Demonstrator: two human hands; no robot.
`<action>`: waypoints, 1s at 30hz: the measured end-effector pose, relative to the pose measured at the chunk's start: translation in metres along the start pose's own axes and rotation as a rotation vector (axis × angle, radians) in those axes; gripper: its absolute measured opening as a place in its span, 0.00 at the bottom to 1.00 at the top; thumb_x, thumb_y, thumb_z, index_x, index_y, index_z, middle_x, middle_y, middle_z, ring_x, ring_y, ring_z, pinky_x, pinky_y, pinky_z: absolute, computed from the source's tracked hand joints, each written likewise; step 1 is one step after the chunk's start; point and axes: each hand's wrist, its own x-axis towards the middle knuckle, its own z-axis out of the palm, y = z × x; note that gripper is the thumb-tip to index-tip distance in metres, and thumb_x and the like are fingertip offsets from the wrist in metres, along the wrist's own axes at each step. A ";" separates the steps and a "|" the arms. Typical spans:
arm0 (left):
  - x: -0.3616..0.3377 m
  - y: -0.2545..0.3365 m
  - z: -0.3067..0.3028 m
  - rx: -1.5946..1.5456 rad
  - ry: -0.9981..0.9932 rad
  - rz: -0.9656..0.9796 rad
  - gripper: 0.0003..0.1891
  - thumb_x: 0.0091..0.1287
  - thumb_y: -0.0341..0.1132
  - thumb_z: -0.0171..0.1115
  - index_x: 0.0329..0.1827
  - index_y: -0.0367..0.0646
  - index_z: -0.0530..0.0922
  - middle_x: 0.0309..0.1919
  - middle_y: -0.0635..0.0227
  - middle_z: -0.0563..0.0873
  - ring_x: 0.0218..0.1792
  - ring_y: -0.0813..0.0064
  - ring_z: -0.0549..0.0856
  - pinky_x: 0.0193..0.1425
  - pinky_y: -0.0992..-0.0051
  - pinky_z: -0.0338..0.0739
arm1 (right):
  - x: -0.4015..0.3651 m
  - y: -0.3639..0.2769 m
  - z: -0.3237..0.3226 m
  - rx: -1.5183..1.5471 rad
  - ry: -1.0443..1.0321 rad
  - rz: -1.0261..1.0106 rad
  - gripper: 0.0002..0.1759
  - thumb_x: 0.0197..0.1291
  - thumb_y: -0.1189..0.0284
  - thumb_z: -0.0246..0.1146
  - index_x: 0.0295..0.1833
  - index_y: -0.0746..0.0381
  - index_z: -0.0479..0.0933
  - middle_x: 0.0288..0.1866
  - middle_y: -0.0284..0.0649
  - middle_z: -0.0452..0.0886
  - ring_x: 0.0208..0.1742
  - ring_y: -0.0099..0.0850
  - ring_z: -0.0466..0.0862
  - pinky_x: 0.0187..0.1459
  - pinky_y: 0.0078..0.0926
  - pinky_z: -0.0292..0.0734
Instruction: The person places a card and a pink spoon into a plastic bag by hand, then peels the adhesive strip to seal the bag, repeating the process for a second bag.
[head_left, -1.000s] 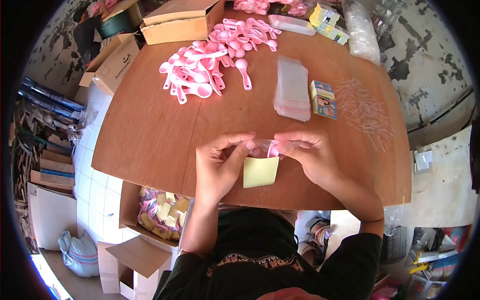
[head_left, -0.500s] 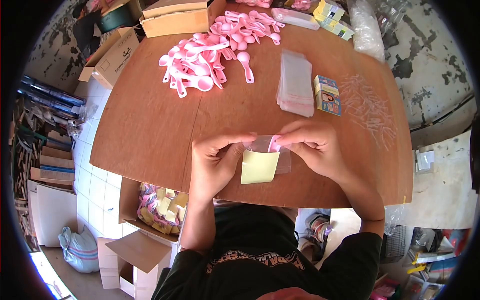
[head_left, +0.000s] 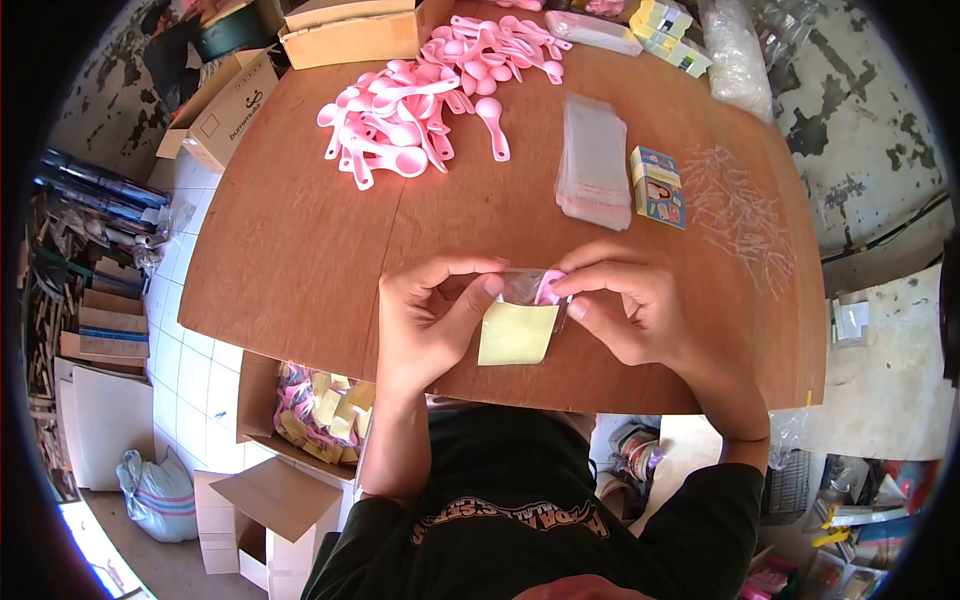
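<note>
Brown wooden surface [head_left: 290, 250], rounded edges. Clear bag [head_left: 519, 284] is up over its near part, with a yellow card [head_left: 518, 334] and a pink spoon [head_left: 548, 288] inside. Left hand [head_left: 494, 277]: thumb and forefinger clamped on the bag's top left corner. Right hand [head_left: 564, 291]: fingertips at the top right corner, by the spoon — can't tell if they're pinched together.

Far left of surface: heap of pink spoons [head_left: 395, 120], one loose spoon [head_left: 493, 128] just right of it, cardboard box [head_left: 352, 38] behind. Right side: stack of clear bags [head_left: 593, 165], then printed cards [head_left: 658, 187] just beside, then scattered clear strips [head_left: 740, 215]. Clear plastic roll [head_left: 735, 60] at the far right edge, card bundles [head_left: 668, 38] next to it.

Room: peeling walls [head_left: 860, 110], white tile floor [head_left: 190, 375]. Left of the surface, a printed carton [head_left: 232, 115] with a person in dark clothes [head_left: 172, 60] beyond. Near left, below surface level — carton of packets [head_left: 257, 395], open carton [head_left: 275, 495], pale tied sack [head_left: 160, 500]. Clutter [head_left: 870, 510] lower right.
</note>
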 end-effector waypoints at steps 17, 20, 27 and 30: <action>-0.044 0.018 -0.056 0.292 -0.431 -0.123 0.26 0.49 0.21 0.74 0.54 0.37 0.79 0.32 0.65 0.86 0.34 0.79 0.86 0.36 0.76 0.83 | -0.007 -0.014 0.006 0.071 -0.263 0.070 0.15 0.49 0.76 0.73 0.44 0.60 0.79 0.40 0.39 0.82 0.39 0.28 0.85 0.37 0.24 0.80; -0.063 0.022 -0.096 0.351 -0.732 -0.127 0.21 0.53 0.25 0.73 0.51 0.36 0.80 0.34 0.60 0.88 0.34 0.70 0.88 0.33 0.76 0.81 | -0.008 -0.008 -0.001 -0.139 -0.228 0.091 0.17 0.56 0.71 0.69 0.51 0.61 0.77 0.44 0.40 0.82 0.41 0.34 0.85 0.39 0.29 0.80; -0.133 -0.005 -0.139 1.057 -0.377 -0.696 0.23 0.56 0.30 0.70 0.55 0.37 0.77 0.39 0.57 0.86 0.39 0.67 0.86 0.42 0.71 0.80 | 0.000 0.064 -0.033 -1.089 -0.039 0.091 0.24 0.66 0.57 0.55 0.60 0.63 0.73 0.60 0.53 0.75 0.68 0.50 0.67 0.68 0.56 0.53; -0.141 -0.015 -0.141 0.825 -0.409 -0.734 0.21 0.58 0.31 0.69 0.55 0.36 0.76 0.42 0.58 0.86 0.41 0.65 0.86 0.44 0.71 0.80 | -0.004 0.080 -0.033 -1.181 -0.085 0.153 0.28 0.68 0.53 0.51 0.63 0.62 0.71 0.63 0.53 0.73 0.70 0.48 0.66 0.70 0.59 0.45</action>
